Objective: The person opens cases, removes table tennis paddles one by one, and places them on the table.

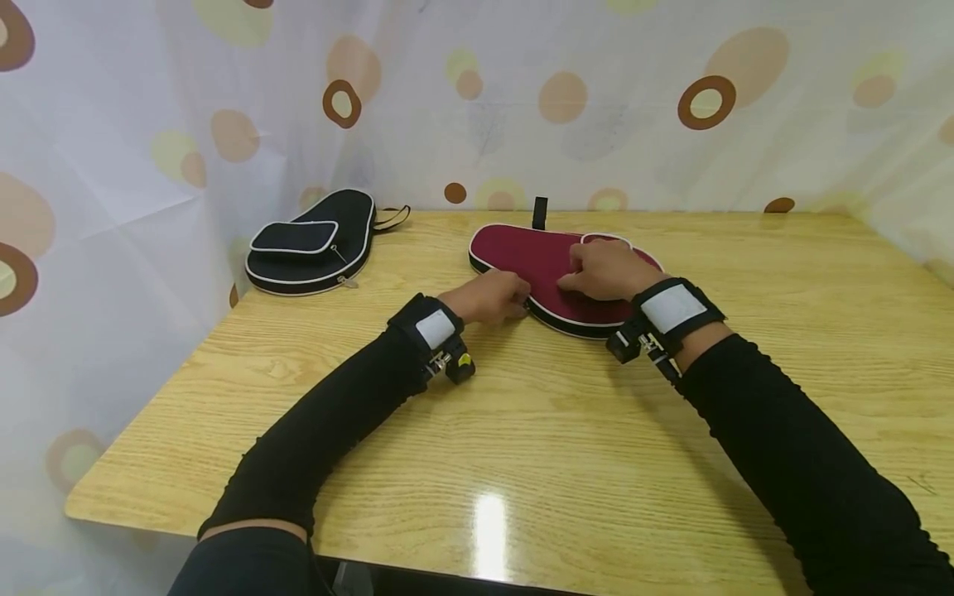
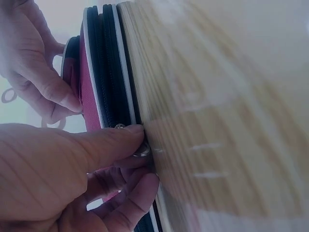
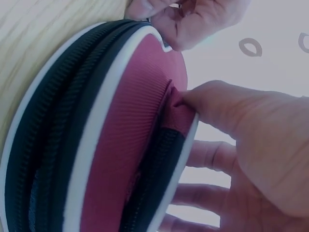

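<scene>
A: Hands first. Left hand [image 1: 488, 296]?

B: At the near-left edge of the maroon paddle case [image 1: 555, 273], about 8 o'clock on the case. Left wrist view shows thumb and forefinger pinching the metal zipper pull [image 2: 141, 151] right at the black zipper band. Grip is narrow, closed on the pull.

A: Right hand [image 1: 605, 269]?

B: On top of the case, roughly its middle. Right wrist view: the thumb [image 3: 217, 104] presses into the maroon fabric by the small front pocket, the other fingers lie looser below the pocket edge. Grip pinches the fabric of the case, steadying it.

A: Case position?

B: Flat on the bench [image 1: 522, 430], past centre toward 12 o'clock from the person. White piping round the edge, black zipper band along the side. A black strap tab [image 1: 540, 213] sticks up at the far end, 12 o'clock side.

A: Zip open or closed?

B: Cannot tell, blurred in the left wrist view.

A: Anything else?

B: Black paddle case [image 1: 313, 242], same shape, white piping, at about 10 o'clock from the maroon one, well apart, near the bench's far-left corner. Spotted curtain [image 1: 477, 99] behind. Both arms in black sleeves with wrist straps.
</scene>
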{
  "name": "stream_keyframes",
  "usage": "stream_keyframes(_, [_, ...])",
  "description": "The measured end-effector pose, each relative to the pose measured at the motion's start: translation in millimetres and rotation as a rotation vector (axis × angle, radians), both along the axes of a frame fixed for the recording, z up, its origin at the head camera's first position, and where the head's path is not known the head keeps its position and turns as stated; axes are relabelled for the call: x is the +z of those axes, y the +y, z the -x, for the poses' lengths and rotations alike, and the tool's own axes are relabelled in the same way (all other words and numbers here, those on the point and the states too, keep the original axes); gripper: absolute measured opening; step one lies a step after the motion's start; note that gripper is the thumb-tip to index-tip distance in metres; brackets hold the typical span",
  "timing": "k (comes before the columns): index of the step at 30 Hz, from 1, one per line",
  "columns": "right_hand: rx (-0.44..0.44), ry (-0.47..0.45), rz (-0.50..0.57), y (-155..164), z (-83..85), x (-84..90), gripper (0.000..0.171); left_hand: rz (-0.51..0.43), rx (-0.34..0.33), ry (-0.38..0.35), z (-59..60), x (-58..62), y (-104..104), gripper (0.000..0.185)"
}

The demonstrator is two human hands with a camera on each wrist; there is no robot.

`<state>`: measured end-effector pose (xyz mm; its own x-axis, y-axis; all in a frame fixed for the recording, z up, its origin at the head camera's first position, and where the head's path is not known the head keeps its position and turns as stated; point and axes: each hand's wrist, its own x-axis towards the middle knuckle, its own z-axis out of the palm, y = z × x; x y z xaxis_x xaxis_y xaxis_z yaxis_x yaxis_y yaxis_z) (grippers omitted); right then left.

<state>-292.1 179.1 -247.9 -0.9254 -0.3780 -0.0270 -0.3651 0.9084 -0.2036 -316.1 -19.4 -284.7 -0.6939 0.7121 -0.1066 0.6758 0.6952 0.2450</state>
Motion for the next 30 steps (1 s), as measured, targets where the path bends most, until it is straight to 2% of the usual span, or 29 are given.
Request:
stream_keyframes(11, [0.002,-0.077,0.03,11.1,0.4,2.8,0.021,-0.007,0.055,-0.013,-8.1,2.9,4.1,0.025])
stream_keyframes(17, [0.014,-0.111,0.033,17.4,2.0,4.0,0.019,-0.007,0.08,0.014,-11.5,4.1,5.9,0.031])
stream_keyframes(30, [0.061,-0.173,0.093,35.6,8.3,4.1,0.023,-0.076,0.171,-0.001,-16.7,4.4,8.9,0.037])
